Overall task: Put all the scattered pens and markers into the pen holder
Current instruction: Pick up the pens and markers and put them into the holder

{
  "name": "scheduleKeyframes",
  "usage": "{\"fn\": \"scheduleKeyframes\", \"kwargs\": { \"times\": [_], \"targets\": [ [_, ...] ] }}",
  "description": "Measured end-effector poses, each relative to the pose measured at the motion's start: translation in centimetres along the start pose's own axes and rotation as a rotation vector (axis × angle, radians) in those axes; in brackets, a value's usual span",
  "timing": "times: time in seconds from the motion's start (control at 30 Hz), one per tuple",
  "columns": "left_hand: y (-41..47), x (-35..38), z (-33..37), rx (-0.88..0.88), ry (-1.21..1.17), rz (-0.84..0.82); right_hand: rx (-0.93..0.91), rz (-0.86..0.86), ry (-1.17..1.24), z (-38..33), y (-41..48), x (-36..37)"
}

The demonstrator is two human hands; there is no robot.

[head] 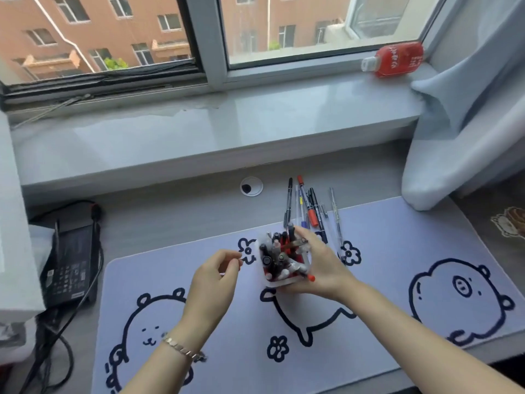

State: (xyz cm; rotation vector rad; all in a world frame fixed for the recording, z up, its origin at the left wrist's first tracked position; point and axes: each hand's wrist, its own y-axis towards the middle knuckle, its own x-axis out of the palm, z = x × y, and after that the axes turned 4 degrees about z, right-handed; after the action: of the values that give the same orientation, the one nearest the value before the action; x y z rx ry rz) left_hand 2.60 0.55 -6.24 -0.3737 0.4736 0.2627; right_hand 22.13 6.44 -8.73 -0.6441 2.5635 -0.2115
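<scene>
Holder [279, 263]: crowded with pens, on mat [397, 251], gripped at its side by right hand [318, 265]. Left hand [216, 277]: fingers curled, contents cannot be told. Loose pens [308, 206]: lying just behind holder. Filling judged underway; these are to be gathered next.

A grey desk [170, 220] is set below a wide windowsill [216, 132]. Daylight is admitted through the window [312, 27], beside a pale curtain [468, 115].

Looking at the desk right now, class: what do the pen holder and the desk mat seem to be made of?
Pen holder: probably translucent plastic, since pens show dimly through its pale glossy wall. Desk mat: likely soft fabric, matte with fuzzy-edged printed outlines.
</scene>
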Motion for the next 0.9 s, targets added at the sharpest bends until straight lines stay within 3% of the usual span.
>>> {"fn": "scheduleKeyframes", "kwargs": {
  "times": [0.17,0.33,0.57,0.73,0.9],
  "targets": [
    [3.0,3.4,0.8,0.055,0.184,-0.062,-0.028,0.312,0.112,1.1,-4.0,-4.6],
    [6.9,9.6,3.6,0.082,0.319,-0.011,0.043,0.48,0.186,4.6,-5.8,-10.8],
    [9.4,15.1,5.9,-0.045,0.582,-0.013,0.067,0.447,0.176,8.4,-3.7,-14.6],
    [9.6,15.6,5.3,-0.149,0.62,-0.002,0.068,0.377,0.237,8.9,-2.4,-15.4],
    [9.6,15.5,5.2,-0.101,0.776,-0.046,0.075,0.373,0.229,9.2,-2.3,-15.3]
  ]
}}
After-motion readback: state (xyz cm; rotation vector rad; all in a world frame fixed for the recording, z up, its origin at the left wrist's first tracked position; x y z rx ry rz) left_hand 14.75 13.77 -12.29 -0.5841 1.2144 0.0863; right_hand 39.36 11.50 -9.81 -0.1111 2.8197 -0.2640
